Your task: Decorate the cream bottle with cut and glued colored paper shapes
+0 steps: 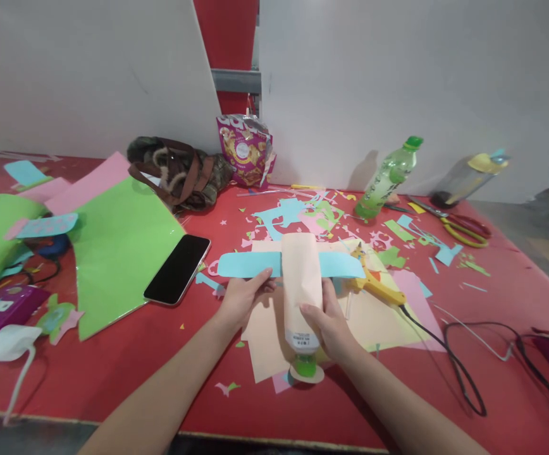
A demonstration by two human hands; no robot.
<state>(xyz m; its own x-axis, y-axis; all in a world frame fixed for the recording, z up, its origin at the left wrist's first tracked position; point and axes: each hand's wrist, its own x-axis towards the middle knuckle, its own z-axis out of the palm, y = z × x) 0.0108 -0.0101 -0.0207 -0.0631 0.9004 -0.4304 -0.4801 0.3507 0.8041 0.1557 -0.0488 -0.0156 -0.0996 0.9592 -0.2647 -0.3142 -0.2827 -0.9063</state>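
A plastic bottle wrapped in cream paper (300, 278) lies in front of me, its green cap (305, 364) pointing toward me. Beneath the cap shows a rounded cream paper piece (311, 378). Light blue paper strips (250, 264) stick out on both sides of the bottle like wings. My right hand (334, 325) grips the bottle's right side, thumb on top. My left hand (246, 297) has its thumb at the lower edge of the left strip and its fingers curled beneath; the strip is pinched there. Cream paper sheets (267, 335) lie under the bottle.
A yellow glue gun (379, 287) with a black cord lies right of the bottle. Paper scraps (298, 212), scissors (464, 229) and a green drink bottle (388, 180) are behind. At left are a phone (177, 270), green sheet (117, 253) and camouflage bag (182, 174).
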